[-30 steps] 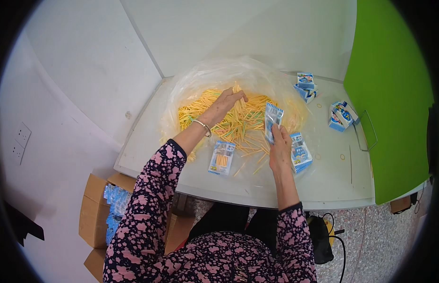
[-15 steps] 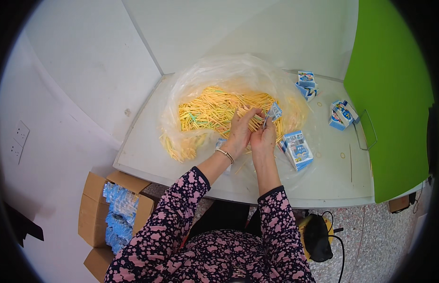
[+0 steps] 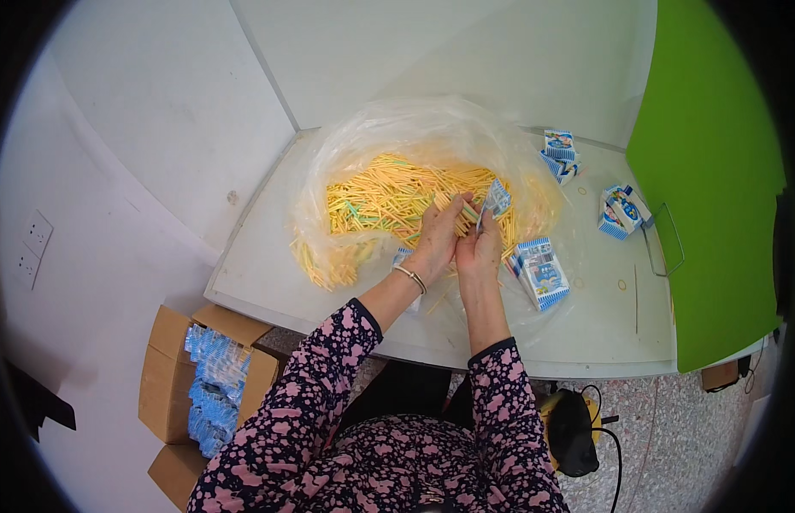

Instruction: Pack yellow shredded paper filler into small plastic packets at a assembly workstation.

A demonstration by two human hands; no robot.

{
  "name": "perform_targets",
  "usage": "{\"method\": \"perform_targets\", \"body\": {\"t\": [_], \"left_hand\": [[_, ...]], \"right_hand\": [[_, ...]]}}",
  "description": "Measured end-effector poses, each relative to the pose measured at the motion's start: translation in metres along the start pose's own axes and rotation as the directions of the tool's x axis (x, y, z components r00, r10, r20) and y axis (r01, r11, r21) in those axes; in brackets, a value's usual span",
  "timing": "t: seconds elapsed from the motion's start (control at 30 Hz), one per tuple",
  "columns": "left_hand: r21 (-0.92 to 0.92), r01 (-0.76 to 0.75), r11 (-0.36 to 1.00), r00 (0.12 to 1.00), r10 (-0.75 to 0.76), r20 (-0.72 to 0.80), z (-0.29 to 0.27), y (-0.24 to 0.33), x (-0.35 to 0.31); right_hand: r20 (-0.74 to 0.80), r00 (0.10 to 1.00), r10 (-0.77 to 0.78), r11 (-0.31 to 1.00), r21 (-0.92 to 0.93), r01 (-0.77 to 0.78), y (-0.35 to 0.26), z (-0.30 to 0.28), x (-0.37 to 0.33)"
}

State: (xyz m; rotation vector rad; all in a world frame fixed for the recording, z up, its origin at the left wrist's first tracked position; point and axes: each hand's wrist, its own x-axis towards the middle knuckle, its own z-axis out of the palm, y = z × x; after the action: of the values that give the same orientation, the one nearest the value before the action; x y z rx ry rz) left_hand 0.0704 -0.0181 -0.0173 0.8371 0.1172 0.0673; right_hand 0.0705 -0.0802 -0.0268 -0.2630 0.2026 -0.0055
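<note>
Stick bundle (image 3: 468,218): over near side of loose stick pile (image 3: 382,190). Left hand (image 3: 435,238): grip clamped on it. Right hand (image 3: 481,250): pinching blue-striped packet (image 3: 497,197). Judgement: keep stick ends level, packet steady.

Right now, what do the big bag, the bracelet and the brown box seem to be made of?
Big bag: likely thin, glossy plastic film; it is translucent and crinkled.
Bracelet: probably polished metal, by its pale sheen.
Brown box: apparently matte cardboard, by its stiff, plain flaps.
</note>
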Motion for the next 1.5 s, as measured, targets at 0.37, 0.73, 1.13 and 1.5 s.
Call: {"method": "perform_targets", "body": {"t": [0.37, 0.73, 1.13, 1.5], "left_hand": [[0.279, -0.178, 0.943, 0.978, 0.201, -0.055, -0.007, 0.038, 0.013], [0.032, -0.004, 0.999, 0.995, 0.001, 0.104, 0.021, 0.066, -0.006], [0.246, -0.01, 0.969, 0.979, -0.041, 0.201, 0.032, 0.052, -0.035], [0.555, -0.149, 0.818, 0.9, -0.12, 0.419, 0.017, 0.044, -0.048]], "right_hand": [[0.193, 0.981, -0.007, 0.908, -0.411, 0.087, -0.049, -0.003, -0.015], [0.262, 0.889, 0.376, 0.583, -0.812, -0.007, -0.087, -0.025, -0.037], [0.286, 0.854, 0.434, 0.593, -0.804, -0.032, -0.09, -0.031, -0.041], [0.316, 0.867, 0.385, 0.574, -0.818, 0.043, -0.091, -0.038, -0.041]]}}
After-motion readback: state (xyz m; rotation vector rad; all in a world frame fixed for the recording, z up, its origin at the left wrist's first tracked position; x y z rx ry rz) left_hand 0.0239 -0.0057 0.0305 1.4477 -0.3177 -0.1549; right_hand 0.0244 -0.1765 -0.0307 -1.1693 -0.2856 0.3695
